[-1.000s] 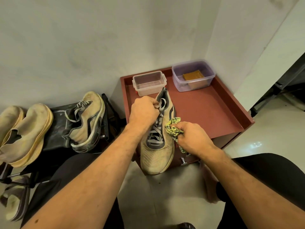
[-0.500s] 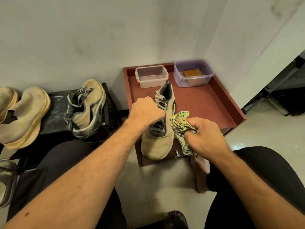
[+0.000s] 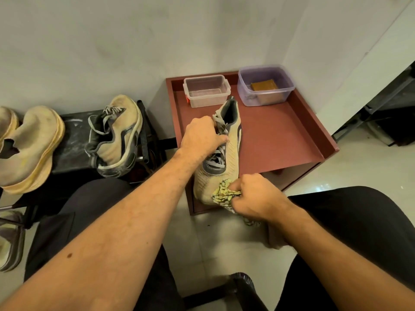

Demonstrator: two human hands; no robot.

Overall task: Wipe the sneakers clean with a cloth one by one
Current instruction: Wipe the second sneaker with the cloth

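Beige sneaker [image 3: 221, 158] lies on the red worktop [image 3: 278, 140], left hand [image 3: 201, 136] gripping its laces; right hand [image 3: 254, 197] bunches the yellow-patterned cloth [image 3: 223, 194] against the toe. Wiping underway; next, probably work around the sole edge.

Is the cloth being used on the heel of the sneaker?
No, the right hand presses the cloth against the toe end of the sneaker, while the left hand grips it near the laces.

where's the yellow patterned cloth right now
In the head view, the yellow patterned cloth is bunched in the right hand, pressed on the toe of the tan mesh sneaker at the red tray table's near edge.
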